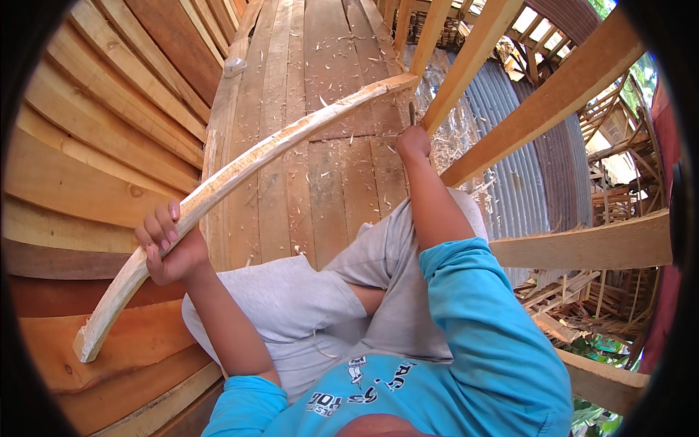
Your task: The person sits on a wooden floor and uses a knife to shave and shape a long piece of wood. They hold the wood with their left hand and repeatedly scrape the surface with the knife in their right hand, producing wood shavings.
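Note:
A long pale wooden pole [251,160], stripped of bark, slants from the lower left up to the far right. My left hand [173,247] is closed around its lower part, fingers over the top. In my right hand [413,143], closed in a fist near the railing slats, is what looks like a knife [411,113]; only a narrow dark blade shows above the fist, and the handle is hidden. The blade lies apart from the pole, a little below its far end. My legs in grey shorts [277,291] are folded beneath my arms.
Wood shavings lie scattered over the plank floor [324,197]. On the left rises a plank wall [109,146]. Upright wooden slats [539,98] line the right side, with corrugated metal sheets [513,153] beyond. A small clear object [234,67] sits by the wall's far end.

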The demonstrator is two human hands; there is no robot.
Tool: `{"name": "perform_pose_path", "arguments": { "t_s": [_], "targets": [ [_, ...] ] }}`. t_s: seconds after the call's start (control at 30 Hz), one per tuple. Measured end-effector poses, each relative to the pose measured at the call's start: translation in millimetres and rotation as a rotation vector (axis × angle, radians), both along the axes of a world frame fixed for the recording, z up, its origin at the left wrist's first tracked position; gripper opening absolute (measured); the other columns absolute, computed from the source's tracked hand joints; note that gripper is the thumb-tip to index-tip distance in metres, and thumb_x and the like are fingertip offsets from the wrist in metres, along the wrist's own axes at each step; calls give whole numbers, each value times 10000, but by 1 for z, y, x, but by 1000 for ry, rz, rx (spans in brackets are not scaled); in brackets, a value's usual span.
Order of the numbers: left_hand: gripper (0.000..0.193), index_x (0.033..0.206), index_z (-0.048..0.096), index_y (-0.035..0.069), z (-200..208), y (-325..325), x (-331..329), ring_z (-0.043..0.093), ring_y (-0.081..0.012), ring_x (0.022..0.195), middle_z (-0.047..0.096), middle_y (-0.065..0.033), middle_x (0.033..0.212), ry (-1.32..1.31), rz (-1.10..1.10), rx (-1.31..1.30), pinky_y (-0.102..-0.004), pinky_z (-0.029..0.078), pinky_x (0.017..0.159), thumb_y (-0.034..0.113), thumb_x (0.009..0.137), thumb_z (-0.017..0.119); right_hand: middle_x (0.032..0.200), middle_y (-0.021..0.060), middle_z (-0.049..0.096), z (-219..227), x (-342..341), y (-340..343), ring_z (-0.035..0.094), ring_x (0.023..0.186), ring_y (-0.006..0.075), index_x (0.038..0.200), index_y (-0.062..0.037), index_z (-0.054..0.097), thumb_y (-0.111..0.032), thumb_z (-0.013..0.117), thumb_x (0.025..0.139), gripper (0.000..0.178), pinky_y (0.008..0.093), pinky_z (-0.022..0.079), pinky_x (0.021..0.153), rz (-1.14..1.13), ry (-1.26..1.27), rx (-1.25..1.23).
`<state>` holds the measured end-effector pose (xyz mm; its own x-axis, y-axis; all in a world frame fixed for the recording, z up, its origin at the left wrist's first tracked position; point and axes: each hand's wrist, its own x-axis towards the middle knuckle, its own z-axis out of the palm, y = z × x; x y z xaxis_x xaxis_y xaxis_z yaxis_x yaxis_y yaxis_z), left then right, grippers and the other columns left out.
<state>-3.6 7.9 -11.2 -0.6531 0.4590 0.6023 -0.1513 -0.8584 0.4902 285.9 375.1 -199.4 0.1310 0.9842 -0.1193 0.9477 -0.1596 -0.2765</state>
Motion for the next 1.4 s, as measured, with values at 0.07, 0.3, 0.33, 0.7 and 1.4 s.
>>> {"name": "perform_pose_path", "arguments": {
  "t_s": [0.07,0.3,0.33,0.7,1.4],
  "targets": [
    [286,685,373,212,0,1,0,399,-89,647,345,78,628,-5,-8,14,-301,351,822,223,753,650,1125,177,694,-7,0,-1,677,1049,320,1065,-14,715,-137,598,881,250,374,554,867,153,-97,-71],
    [300,666,360,202,1,-2,0,414,-82,665,337,73,623,3,-48,30,-289,378,849,184,757,645,1030,213,709,-23,2,11,704,963,326,979,23,726,-211,595,845,300,416,566,786,479,-207,-146],
    [303,664,356,203,1,0,1,414,-82,664,336,73,623,-2,-56,32,-289,379,848,183,756,644,993,225,709,-27,6,18,709,925,333,945,38,718,-194,605,835,280,410,571,764,409,-90,-175],
    [326,649,344,208,2,-1,2,411,-79,670,338,75,621,-13,-17,8,-274,383,834,197,752,654,934,300,678,-6,-15,1,692,913,389,968,81,626,-147,550,850,267,451,551,808,196,151,98],
    [334,653,354,206,2,-9,-1,404,-86,660,332,69,619,-7,-15,4,-288,378,851,183,763,668,1075,284,665,-28,-14,20,649,1048,360,996,107,657,-213,630,796,378,400,509,878,526,152,-38]
  ]
}}
